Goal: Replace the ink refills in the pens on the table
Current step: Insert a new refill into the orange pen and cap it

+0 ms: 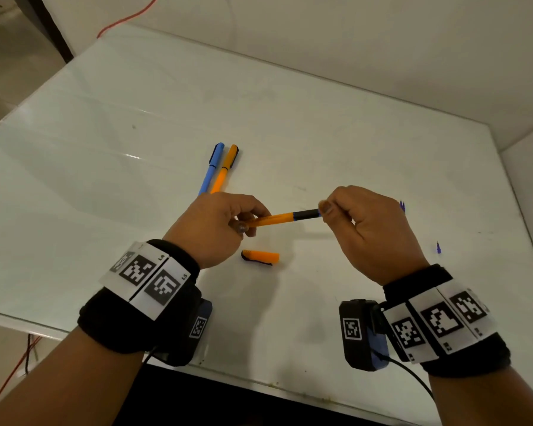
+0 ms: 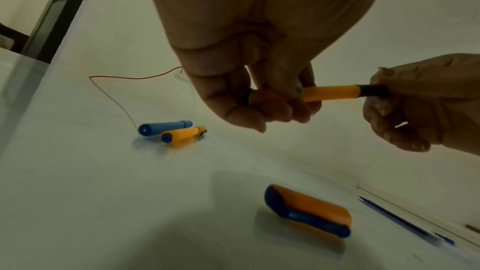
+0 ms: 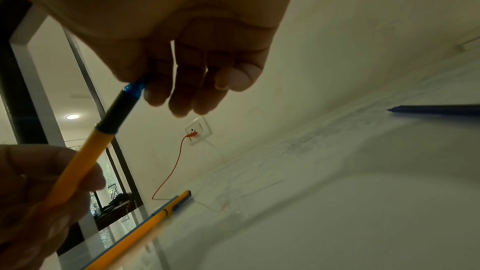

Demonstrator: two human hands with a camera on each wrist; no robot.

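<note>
An uncapped orange pen is held level above the white table. My left hand grips its orange barrel. My right hand pinches the blue tip beyond the pen's black front section between thumb and forefinger. The pen's orange cap with its dark clip lies on the table below the hands. A capped blue pen and a capped orange pen lie side by side farther back.
A loose blue refill lies on the table to the right, small blue ends showing past my right hand. An orange cable runs along the wall to a socket. The table's front edge is near my wrists.
</note>
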